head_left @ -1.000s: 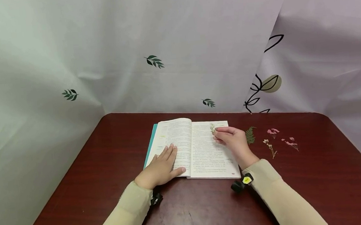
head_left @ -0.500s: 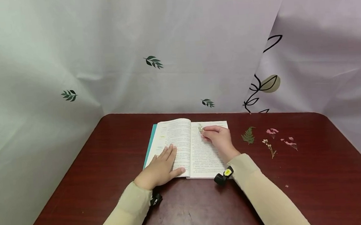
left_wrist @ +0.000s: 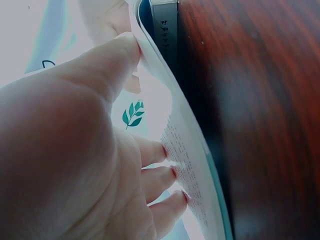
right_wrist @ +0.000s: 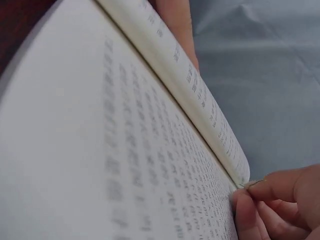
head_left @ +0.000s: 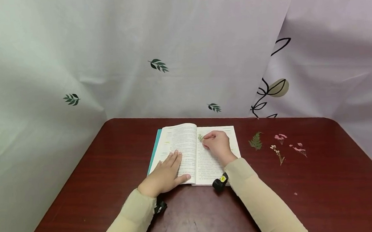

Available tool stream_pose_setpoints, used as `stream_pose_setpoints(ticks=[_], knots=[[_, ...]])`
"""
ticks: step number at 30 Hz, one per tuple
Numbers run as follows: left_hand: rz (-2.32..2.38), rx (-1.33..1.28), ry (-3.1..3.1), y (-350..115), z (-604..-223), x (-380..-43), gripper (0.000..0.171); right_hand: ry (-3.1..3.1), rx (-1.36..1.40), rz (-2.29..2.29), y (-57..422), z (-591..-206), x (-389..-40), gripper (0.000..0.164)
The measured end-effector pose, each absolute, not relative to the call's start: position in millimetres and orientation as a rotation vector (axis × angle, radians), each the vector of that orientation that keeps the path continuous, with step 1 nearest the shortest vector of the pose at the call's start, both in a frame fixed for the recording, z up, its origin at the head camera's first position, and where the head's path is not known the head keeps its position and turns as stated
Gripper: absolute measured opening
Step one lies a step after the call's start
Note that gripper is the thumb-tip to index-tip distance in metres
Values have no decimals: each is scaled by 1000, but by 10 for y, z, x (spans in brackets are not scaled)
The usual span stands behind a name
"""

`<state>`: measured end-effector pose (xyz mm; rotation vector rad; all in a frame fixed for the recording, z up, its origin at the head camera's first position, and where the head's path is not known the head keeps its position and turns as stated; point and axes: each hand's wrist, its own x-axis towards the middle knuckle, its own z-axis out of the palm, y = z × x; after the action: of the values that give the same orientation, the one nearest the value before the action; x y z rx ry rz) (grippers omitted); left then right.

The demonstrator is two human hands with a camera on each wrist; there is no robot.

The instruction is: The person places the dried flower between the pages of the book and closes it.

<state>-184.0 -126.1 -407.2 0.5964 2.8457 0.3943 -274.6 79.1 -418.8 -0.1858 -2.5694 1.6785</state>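
Two hands in view, well apart, both at the open book (head_left: 210,170). We see the left hand (head_left: 164,173) flat on the left-hand page, fingers straight and slightly spread, thumb out toward the gutter; in the left wrist view its fingertips touch the print. We see the right hand (head_left: 217,144) pinching a small pale green sprig (head_left: 200,137) between thumb and fingertips, over the upper part of the right-hand page, near the gutter. We can't tell whether the sprig touches the paper. Pale sleeves (head_left: 265,201) on both arms, a black wrist camera (head_left: 219,183) by the right cuff, another black device (head_left: 160,207) by the left. Teal cover (head_left: 154,150) shows along the book's left side. Right of the book, on the dark red worktop (head_left: 187,221), we have a green fern leaf (head_left: 256,141), a whitish flower sprig (head_left: 278,154), an upper pink flower sprig (head_left: 281,137) and a lower pink flower sprig (head_left: 298,149), all apart. Behind: a leaf-printed pale cloth (head_left: 199,38).
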Motion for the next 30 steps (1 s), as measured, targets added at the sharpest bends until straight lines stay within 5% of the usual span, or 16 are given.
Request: stream_pose_setpoints(ticks=[20, 30], knots=[[412, 597, 2856, -1306, -4089, -1857, 83, -2722, -48, 1579, 776, -4120, -2751, 6], [403, 609, 2850, -1296, -4083, -1849, 83, -2663, 82, 1835, 1085, -3896, -2635, 23]])
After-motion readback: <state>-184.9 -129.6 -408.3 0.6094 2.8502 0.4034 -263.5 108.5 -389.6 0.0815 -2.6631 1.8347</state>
